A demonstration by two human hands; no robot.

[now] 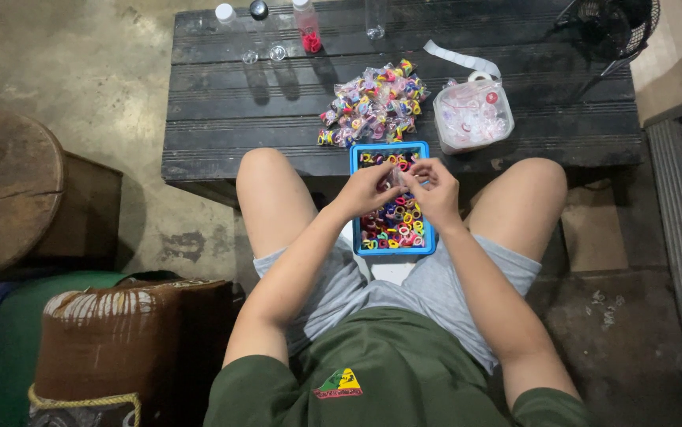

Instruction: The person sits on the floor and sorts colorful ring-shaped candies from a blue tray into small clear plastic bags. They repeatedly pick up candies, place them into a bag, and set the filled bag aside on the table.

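head view looks down on a seated person with a blue tray (354, 162) across the knees, its far end touching the edge of a dark slatted table (214, 119). the tray is full of small coloured hair ties (395, 221). both hands meet just above it: the left hand (369, 188) and right hand (434, 190) are closed in a fingertip pinch on a small clear packet (399, 179), each holding one side; whether a tie is already inside is too small to tell.

the packet looks like thin film, so it is likely feather-light, limp and a bit slippery; a pinch at its open edges seems the sound hold, since a grip in the middle would crumple it. the ties look soft, stretchy and hard to break, and any one can be picked by hooking a fingertip through its loop.

on the table just beyond the tray lies a heap of filled packets (373, 103), beside it a clear bag (471, 115) with a white strip, and farther back a few clear bottles (306, 24).
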